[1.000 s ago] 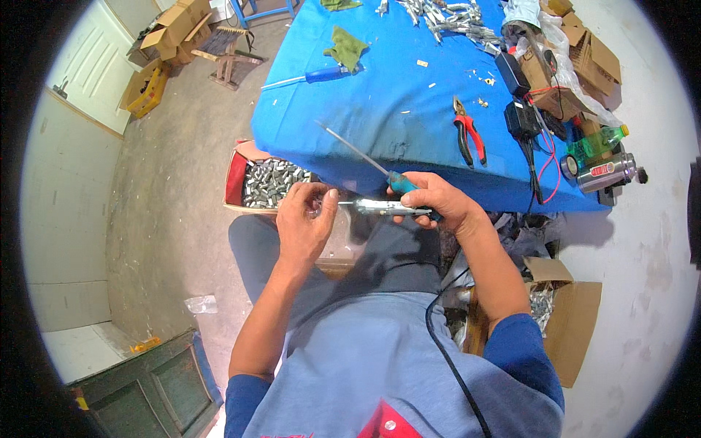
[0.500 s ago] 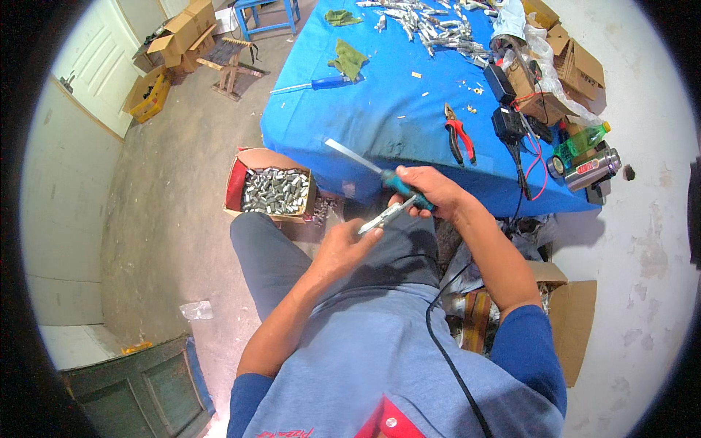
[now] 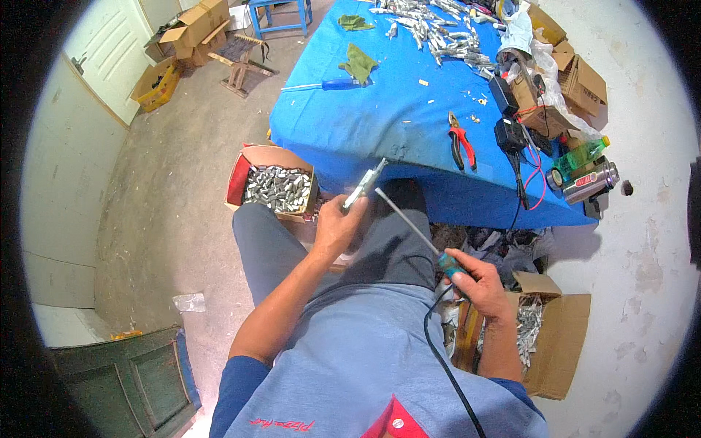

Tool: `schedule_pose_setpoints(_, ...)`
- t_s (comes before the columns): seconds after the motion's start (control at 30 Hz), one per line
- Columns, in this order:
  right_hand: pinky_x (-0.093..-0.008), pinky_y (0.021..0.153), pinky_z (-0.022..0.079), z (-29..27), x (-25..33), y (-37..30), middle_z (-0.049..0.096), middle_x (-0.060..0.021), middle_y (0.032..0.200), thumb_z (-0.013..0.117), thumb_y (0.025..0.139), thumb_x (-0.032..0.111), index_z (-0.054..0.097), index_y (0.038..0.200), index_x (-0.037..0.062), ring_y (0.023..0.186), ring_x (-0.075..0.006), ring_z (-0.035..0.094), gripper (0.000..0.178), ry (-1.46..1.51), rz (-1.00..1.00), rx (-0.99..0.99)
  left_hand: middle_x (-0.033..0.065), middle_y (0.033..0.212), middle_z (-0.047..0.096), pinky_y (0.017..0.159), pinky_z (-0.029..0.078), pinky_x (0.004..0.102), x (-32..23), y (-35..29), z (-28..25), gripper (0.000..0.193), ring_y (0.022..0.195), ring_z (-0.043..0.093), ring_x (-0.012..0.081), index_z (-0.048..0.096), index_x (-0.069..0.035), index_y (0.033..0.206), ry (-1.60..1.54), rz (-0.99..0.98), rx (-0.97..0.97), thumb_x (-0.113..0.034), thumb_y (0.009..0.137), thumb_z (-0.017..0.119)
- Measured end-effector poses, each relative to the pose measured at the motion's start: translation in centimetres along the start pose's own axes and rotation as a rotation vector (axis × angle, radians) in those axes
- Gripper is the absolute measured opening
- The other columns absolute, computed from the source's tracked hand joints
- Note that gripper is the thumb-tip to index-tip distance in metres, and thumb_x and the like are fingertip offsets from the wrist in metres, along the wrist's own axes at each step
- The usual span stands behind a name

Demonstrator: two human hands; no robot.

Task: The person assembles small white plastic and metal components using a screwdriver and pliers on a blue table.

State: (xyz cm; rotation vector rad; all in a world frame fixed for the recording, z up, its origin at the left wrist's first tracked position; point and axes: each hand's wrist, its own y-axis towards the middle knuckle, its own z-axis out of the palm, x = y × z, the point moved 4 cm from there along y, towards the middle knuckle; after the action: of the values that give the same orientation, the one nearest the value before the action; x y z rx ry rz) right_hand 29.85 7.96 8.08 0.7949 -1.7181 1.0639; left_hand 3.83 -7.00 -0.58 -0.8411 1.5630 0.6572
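My left hand is closed round the lower end of a slim silvery metal piece, whose narrow end points up toward the table; its exact kind I cannot make out. In my right hand is a screwdriver, gripped by its teal handle. Its long shaft slants up and left, the tip close to the metal piece but apart from it. Both hands are above my lap, short of the table edge. A box of small metal pieces stands left of my knee.
Pliers with red handles, a blue-handled screwdriver and a heap of silvery pieces lie on the blue-covered table. Black adapters, a green bottle and a metal flask crowd its right. A cardboard box sits below; a black cable crosses my body.
My right hand has drawn down and right with the screwdriver, away from the metal piece. The left hand has lifted the piece slightly, and its narrow end now shows.
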Motion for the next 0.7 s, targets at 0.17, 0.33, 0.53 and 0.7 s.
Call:
schedule_pose_setpoints(0.17,-0.024,0.063,0.049,0.9,0.1,0.7,0.068,-0.0063,0.09,0.062,0.09,0.02,0.055,0.136,0.0036,0.068,-0.0068,0.056,0.05,-0.006,-0.003,0.022,0.0012,0.067,0.055,0.057,0.039,0.0305,-1.0,-0.8,0.2,0.044,0.066,0.047,0.0092,0.065,0.004,0.086,0.028,0.018,-0.019,-0.039,0.092,0.069)
schedule_pose_setpoints(0.33,-0.0241,0.062,0.049,1.3,0.1,1.5,0.069,-0.006,0.09,0.062,0.09,0.019,0.056,0.136,0.0033,0.067,-0.0071,0.057,0.049,-0.01,-0.004,0.029,0.0036,0.068,0.06,0.06,0.043,0.0306,-1.5,-1.3,-0.2,0.042,0.066,0.051,0.0102,0.066,0.004,0.091,0.058,0.03,-0.071,-0.038,0.091,0.07)
schedule_pose_setpoints(0.53,-0.0243,0.061,0.05,1.0,-0.2,1.5,0.069,-0.0069,0.089,0.062,0.09,0.018,0.057,0.134,0.0019,0.066,-0.0073,0.057,0.048,-0.002,-0.008,0.015,0.0065,0.072,0.064,0.061,0.046,0.0299,-1.0,-1.8,-0.2,0.037,0.067,0.055,0.011,0.067,0.003,0.094,0.168,0.088,-0.072,-0.033,0.09,0.072)
schedule_pose_setpoints(0.7,-0.0244,0.061,0.049,1.1,-0.1,1.1,0.068,-0.0064,0.087,0.061,0.09,0.016,0.056,0.135,0.0007,0.066,-0.0074,0.057,0.047,0.037,0.021,0.042,0.0045,0.068,0.06,0.059,0.043,0.03,-1.2,-1.7,-0.6,0.039,0.065,0.051,0.0106,0.066,0.003,0.091,0.085,0.034,-0.079,-0.035,0.091,0.071)
